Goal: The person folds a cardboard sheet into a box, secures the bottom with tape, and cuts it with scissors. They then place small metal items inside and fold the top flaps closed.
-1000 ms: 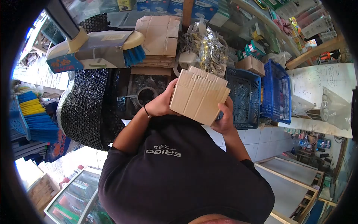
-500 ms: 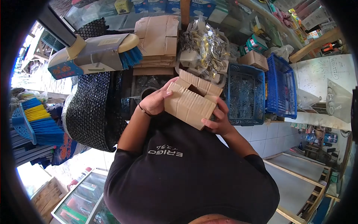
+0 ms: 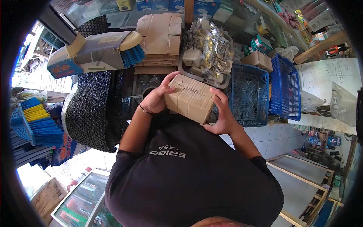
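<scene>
Above dark shirt [image 3: 193, 170], hands [image 3: 153, 100] half-curled, cardboard box [image 3: 189, 99] held by opposite ends, blue basket rim [image 3: 250, 123] nearby

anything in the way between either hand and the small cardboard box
Nothing visible is in the way: the left hand holds the small cardboard box at its left end, and the right hand is at its right end, fingers and thumb at the corners. The box's underside is hidden.
</scene>
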Available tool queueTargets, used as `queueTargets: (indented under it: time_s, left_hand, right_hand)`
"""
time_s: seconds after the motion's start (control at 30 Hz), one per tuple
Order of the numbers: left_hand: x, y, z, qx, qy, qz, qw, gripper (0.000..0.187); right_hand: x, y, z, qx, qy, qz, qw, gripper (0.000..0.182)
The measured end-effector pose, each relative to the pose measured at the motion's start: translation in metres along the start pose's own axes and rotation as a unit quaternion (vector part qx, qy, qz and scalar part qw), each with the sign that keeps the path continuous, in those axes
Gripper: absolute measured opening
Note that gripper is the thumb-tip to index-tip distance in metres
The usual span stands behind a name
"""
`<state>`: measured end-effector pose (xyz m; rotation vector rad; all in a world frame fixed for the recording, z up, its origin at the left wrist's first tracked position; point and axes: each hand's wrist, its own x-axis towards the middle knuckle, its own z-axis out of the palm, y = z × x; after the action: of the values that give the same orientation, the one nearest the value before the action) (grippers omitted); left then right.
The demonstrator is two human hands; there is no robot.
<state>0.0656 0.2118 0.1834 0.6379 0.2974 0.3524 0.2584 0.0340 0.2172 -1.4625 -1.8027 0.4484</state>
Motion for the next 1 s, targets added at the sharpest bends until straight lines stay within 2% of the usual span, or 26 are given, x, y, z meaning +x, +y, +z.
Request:
queueTargets:
  time_s: [0.1,0.27,0.5,0.57,0.63,0.7,0.73,0.83,0.87,0.97,1.0]
  left_hand:
    - [-0.002,-0.003,0.0,0.01,0.013,0.003,1.0,0.072]
    - [-0.004,-0.01,-0.002,-0.018,0.027,-0.004,0.999,0.06]
    - [-0.001,-0.032,-0.001,0.145,0.047,0.069,0.986,0.06]
    - [-0.004,-0.034,0.001,0.181,0.068,0.091,0.977,0.062]
    - [-0.003,-0.051,-0.012,0.225,0.129,0.081,0.962,0.06]
    - [-0.01,-0.06,-0.012,0.241,0.206,0.054,0.947,0.058]
    - [-0.018,-0.059,0.005,0.195,0.272,0.052,0.941,0.053]
    - [-0.037,-0.056,-0.005,0.199,0.299,0.016,0.933,0.052]
    - [-0.042,-0.058,-0.003,0.207,0.336,0.047,0.917,0.048]
    - [-0.054,-0.063,-0.014,0.21,0.357,0.085,0.906,0.045]
    - [-0.058,-0.063,-0.01,0.205,0.379,0.094,0.898,0.042]
  right_hand:
    - [0.004,-0.006,-0.008,-0.05,-0.056,0.032,0.997,0.095]
    - [0.01,-0.006,-0.011,0.009,-0.082,0.064,0.995,0.081]
    - [0.011,0.027,0.015,0.037,-0.031,0.135,0.99,0.061]
    - [0.015,0.031,0.012,0.032,-0.052,0.128,0.99,0.056]
    - [0.014,0.047,0.014,0.027,-0.083,0.119,0.989,0.056]
    - [0.01,0.055,0.019,0.009,-0.068,0.109,0.992,0.056]
    - [0.011,0.059,0.02,-0.001,-0.059,0.101,0.993,0.056]
    - [0.013,0.063,0.023,-0.086,-0.012,0.014,0.996,0.056]
    - [0.013,0.062,0.026,-0.102,0.011,-0.012,0.995,0.055]
    - [0.001,0.076,0.039,-0.104,-0.033,-0.023,0.994,0.056]
    - [-0.003,0.08,0.044,-0.188,-0.09,-0.018,0.978,0.058]
